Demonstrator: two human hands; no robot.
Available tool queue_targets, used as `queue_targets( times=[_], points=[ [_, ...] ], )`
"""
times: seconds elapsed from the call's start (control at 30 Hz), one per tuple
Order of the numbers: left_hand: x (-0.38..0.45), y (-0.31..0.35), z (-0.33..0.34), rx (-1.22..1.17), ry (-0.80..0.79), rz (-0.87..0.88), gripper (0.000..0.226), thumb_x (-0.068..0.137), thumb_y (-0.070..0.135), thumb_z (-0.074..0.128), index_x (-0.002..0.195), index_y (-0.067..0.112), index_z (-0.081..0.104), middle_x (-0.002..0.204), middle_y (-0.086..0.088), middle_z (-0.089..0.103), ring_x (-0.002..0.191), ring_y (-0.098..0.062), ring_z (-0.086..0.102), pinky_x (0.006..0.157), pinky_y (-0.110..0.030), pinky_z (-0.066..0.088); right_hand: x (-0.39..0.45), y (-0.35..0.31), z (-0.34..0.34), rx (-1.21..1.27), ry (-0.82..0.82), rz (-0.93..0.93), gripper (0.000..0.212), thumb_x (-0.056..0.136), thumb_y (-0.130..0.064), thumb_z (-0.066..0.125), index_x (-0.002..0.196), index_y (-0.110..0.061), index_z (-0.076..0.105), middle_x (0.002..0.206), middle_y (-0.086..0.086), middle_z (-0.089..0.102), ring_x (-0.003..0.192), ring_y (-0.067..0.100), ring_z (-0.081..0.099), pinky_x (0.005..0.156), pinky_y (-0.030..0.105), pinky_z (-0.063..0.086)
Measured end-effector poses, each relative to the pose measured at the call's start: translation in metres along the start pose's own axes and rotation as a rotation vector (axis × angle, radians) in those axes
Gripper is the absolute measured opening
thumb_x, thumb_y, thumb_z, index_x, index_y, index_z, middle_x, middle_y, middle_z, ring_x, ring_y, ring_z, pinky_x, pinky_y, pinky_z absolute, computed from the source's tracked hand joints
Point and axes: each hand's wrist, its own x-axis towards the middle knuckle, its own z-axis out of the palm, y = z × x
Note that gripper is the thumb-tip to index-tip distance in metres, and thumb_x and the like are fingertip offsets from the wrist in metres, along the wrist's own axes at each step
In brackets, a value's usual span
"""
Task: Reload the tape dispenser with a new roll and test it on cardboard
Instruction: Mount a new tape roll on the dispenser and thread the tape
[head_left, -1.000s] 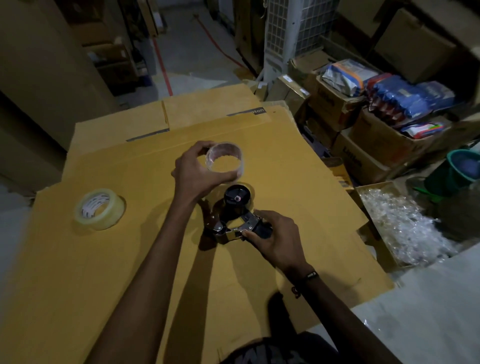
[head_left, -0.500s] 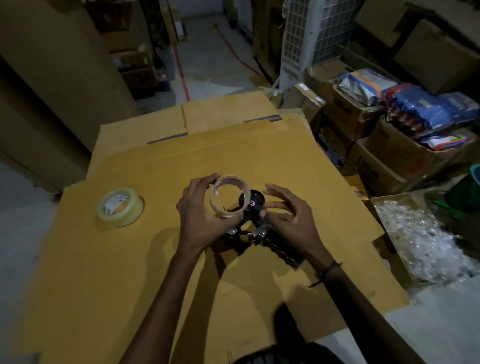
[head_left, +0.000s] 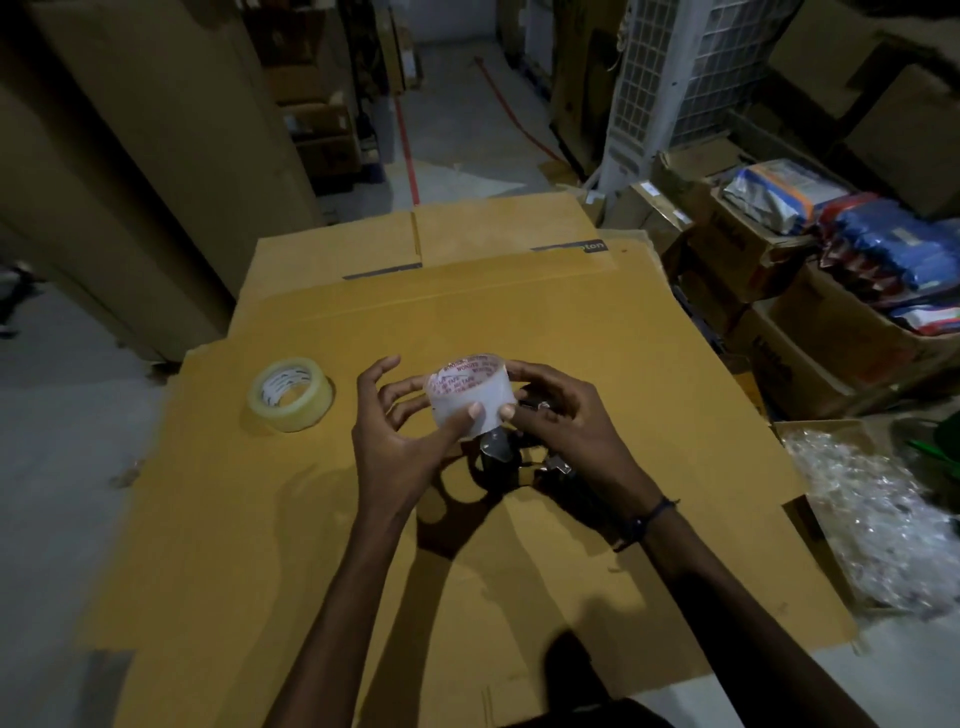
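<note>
An empty white tape core (head_left: 470, 397) with red print is held above the cardboard by both hands. My left hand (head_left: 402, 436) pinches its near side with the thumb. My right hand (head_left: 561, 415) grips its right side. Under the core lies the black tape dispenser (head_left: 501, 465), partly hidden by my hands. A full roll of clear tape (head_left: 291, 394) lies flat on the cardboard to the left, apart from my hands. The large brown cardboard sheet (head_left: 363, 545) covers the floor under everything.
Open cartons with blue and white packets (head_left: 883, 260) stand at the right. A box of clear plastic wrap (head_left: 872, 514) sits at the right edge of the cardboard. Tall cardboard panels (head_left: 156, 156) lean at the left. A white grid unit (head_left: 685, 78) stands behind.
My right hand has left the dispenser and come up to grip the core together with my left hand. The core has turned so its printed inside faces up. The view has shifted.
</note>
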Motion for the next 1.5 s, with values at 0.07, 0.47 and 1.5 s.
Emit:
queue_targets(
  times=[0.07,0.47,1.5],
  points=[
    [-0.002,-0.002,-0.006,-0.051,0.015,-0.052,0.091,0.066,0.055,0.09,0.143,0.031,0.047,0.124,0.003,0.069,0.11,-0.015,0.074,0.08,-0.039,0.065,0.002,0.0,0.01,0.036,0.005,-0.007,0.044,0.095,-0.027,0.081,0.138,-0.028,0.07,0.142,-0.005,0.069,0.133,0.024,0.065,0.1,0.06,0.058],
    [-0.013,0.004,-0.053,0.091,0.185,0.089,0.065,0.081,0.033,0.089,0.136,0.025,0.055,0.127,0.011,0.07,0.114,-0.002,0.068,0.095,-0.019,0.052,0.019,-0.001,0.076,0.34,-0.085,0.285,0.041,0.109,-0.025,0.056,0.151,-0.024,0.056,0.14,0.006,0.069,0.12,0.018,0.074,0.101,0.041,0.06],
    [0.025,-0.138,-0.22,0.285,0.121,-0.117,0.041,0.083,0.013,0.084,0.115,0.016,0.058,0.11,0.01,0.069,0.094,0.004,0.069,0.076,-0.032,0.06,0.067,0.061,0.277,-0.539,-0.207,-0.093,0.078,0.068,-0.05,0.09,0.132,-0.012,0.067,0.123,-0.002,0.074,0.102,0.002,0.064,0.081,0.005,0.047]
  ],
)
